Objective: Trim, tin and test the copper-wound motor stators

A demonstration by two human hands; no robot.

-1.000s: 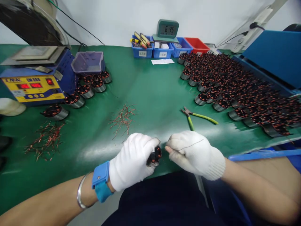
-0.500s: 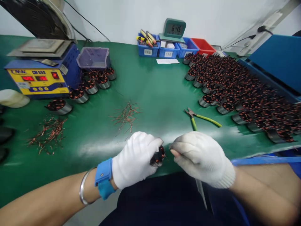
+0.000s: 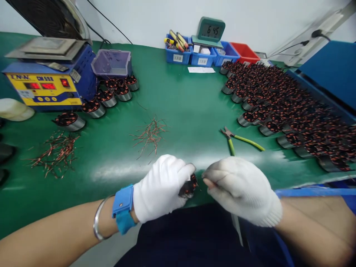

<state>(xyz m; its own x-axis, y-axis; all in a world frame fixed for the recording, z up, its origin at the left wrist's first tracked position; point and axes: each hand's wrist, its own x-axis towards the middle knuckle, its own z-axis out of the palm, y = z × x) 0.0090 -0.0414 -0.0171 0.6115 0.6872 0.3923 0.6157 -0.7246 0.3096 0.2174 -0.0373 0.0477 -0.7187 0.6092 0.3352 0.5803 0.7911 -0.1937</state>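
Note:
My left hand (image 3: 164, 189), in a white glove with a blue wrist strap, is wrapped round a motor stator (image 3: 188, 187). The stator's black end with copper windings faces right, and its body is mostly hidden by the fingers. Just right of it, my right hand (image 3: 241, 189), gloved with a bare thumb tip showing, is closed in a pinch. Whatever lies between those fingertips is too small to make out. Cutting pliers (image 3: 232, 138) with green handles lie on the green mat (image 3: 183, 100) beyond my right hand, jaws spread.
Cut copper wire lies in a middle pile (image 3: 151, 136) and a left pile (image 3: 57, 154). Several stators (image 3: 96, 110) line up before a yellow-fronted machine (image 3: 46, 91) and purple bin (image 3: 111, 63). Many more stators (image 3: 280, 107) crowd the right. Tool boxes (image 3: 178, 57) and a clock (image 3: 210, 29) stand behind.
The view has tilted and shifted slightly. Both hands keep nearly the same pose, the left round the stator and the right pinched beside it.

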